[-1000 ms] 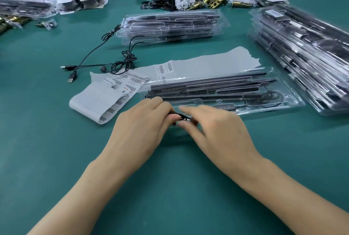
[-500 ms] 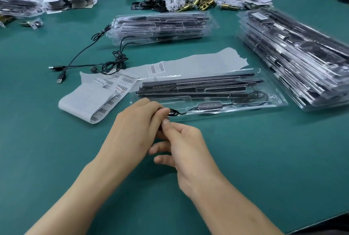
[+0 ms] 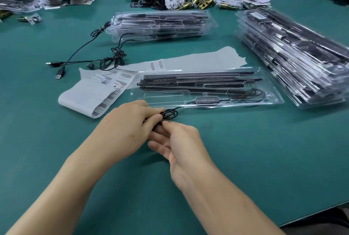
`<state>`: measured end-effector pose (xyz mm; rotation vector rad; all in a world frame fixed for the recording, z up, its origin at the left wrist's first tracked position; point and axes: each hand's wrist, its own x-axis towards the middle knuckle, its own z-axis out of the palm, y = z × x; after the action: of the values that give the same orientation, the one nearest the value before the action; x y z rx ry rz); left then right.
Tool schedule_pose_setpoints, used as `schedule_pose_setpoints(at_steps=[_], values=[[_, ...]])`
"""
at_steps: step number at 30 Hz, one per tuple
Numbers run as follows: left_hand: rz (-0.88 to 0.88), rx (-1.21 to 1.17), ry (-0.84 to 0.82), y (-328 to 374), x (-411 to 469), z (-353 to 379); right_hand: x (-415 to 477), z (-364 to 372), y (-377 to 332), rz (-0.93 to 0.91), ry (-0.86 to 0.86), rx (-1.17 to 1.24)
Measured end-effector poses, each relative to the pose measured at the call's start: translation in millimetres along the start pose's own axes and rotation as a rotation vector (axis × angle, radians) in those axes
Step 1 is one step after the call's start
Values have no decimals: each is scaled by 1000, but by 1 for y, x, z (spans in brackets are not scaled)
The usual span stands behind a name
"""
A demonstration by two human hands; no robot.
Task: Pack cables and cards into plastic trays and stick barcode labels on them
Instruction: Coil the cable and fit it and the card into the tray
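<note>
The green table (image 3: 264,159) carries a clear plastic tray (image 3: 166,96) toward the front. Curled label sheets (image 3: 88,97) lie just left of it, with loose black cables (image 3: 83,55) behind them. A small tray stack (image 3: 162,25) sits further back, a bigger tray stack (image 3: 294,61) on the right, and brass fittings (image 3: 200,1) at the far side.

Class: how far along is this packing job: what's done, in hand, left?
Done: the right stack looks packed. In hand: left hand and right hand coil the front tray's cable. Left: tucking it in, a label from the sheet, and the rear stack's dangling cables.
</note>
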<state>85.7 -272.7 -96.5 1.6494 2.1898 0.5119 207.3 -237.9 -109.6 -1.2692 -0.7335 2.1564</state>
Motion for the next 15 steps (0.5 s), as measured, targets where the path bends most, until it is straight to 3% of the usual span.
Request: schedule_pose_setpoints(at_steps=[6, 10, 15], values=[[4, 70, 106, 2, -1, 1, -5, 4, -4, 30, 0, -67], [84, 200, 195, 1, 2, 2, -3, 8, -6, 22, 28, -98], [208, 169, 311, -6, 2, 3, 2, 10, -12, 2, 37, -122]])
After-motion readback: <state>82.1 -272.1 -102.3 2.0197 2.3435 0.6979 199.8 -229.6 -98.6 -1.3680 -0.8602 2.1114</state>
